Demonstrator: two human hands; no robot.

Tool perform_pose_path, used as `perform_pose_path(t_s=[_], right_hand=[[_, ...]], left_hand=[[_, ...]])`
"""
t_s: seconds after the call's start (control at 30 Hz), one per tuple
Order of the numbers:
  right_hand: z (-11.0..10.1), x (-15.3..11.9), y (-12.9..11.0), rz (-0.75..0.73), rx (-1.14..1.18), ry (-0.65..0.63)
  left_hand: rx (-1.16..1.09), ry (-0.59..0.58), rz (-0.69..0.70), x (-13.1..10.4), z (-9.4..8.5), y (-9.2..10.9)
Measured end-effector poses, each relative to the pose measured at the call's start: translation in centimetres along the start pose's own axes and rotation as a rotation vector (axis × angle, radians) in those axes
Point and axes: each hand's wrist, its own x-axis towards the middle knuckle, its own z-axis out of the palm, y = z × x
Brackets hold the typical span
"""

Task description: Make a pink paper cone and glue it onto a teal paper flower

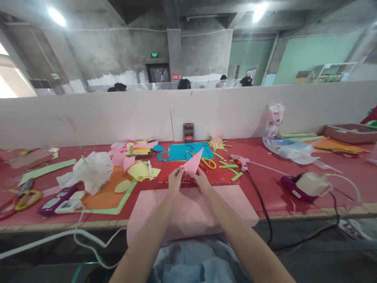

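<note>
Both hands meet over the front of a red sheet (167,173), holding a pink paper cone (194,161) whose point tilts up and to the right. My left hand (176,177) grips its lower left edge with closed fingers. Closed on the lower right side is my right hand (202,179). Just behind the cone lie yellow-handled scissors (209,163) and a blue sheet (178,151). A pink sheet (191,204) spreads beneath my forearms at the table's front edge. To the right rests a pink glue gun (243,162) with a black cord.
Green paper strips (232,168) and a yellow-green fringed piece with a pink cone (218,143) lie right of the scissors. A crumpled white bag (94,169), more scissors (28,196) and purple power strips (55,202) are around. A white partition (118,118) stands behind; cables hang at the front.
</note>
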Motion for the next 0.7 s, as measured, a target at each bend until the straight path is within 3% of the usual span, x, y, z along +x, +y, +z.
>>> perform_pose_path(t_s=[0.7], right_hand=[[-0.26, 0.18, 0.44, -0.038, -0.071, -0.023]], left_hand=[[-0.058, -0.005, -0.031, -0.04, 0.07, -0.01]])
